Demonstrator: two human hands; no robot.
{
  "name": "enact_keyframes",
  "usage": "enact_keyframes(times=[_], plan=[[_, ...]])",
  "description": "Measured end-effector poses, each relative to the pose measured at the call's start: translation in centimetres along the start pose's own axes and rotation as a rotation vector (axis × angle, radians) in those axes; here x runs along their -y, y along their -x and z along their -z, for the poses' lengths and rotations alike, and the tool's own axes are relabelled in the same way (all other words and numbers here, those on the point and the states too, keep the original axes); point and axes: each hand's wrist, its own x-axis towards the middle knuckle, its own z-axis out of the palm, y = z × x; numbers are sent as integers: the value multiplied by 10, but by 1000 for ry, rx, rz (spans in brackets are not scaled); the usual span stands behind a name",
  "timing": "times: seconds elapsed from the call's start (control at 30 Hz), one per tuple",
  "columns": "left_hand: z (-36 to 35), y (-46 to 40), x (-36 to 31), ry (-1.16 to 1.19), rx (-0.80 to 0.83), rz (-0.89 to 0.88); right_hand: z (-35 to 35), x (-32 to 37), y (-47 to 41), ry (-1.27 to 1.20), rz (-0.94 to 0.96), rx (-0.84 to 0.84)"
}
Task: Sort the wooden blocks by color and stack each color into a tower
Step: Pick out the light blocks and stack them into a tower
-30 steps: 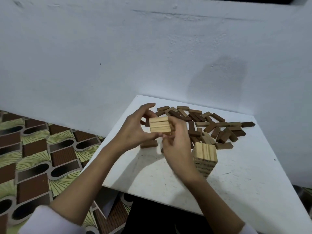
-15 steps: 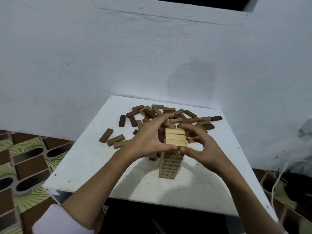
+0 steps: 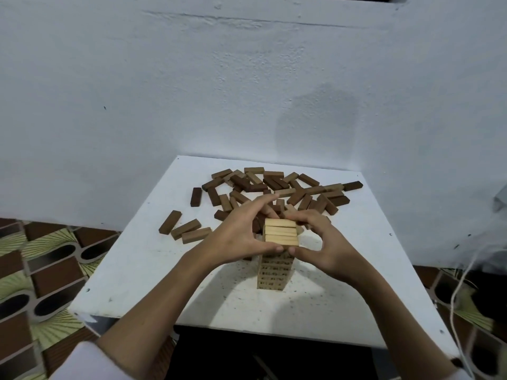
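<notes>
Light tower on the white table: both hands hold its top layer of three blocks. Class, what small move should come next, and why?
Probably ease both hands off gently. The top layer looks square on the light tower, with the left hand and right hand gripping it from either side. The loose brown blocks behind still need stacking.

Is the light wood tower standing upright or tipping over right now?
Upright. The light tower rises straight from the white table, its sides even, with the left hand and right hand gripping its top layer.
</notes>
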Motion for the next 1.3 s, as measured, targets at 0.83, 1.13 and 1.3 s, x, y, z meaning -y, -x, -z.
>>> enact_keyframes(times=[0.83,1.13,1.3], plan=[[-5,2,6,11,40,41,-5,-2,-3,-64,20,20],[-9,7,7,87,16,77,-8,-3,-2,-87,16,14],[-18,18,7,232,-36,149,-15,-6,8,-294,-36,-19]])
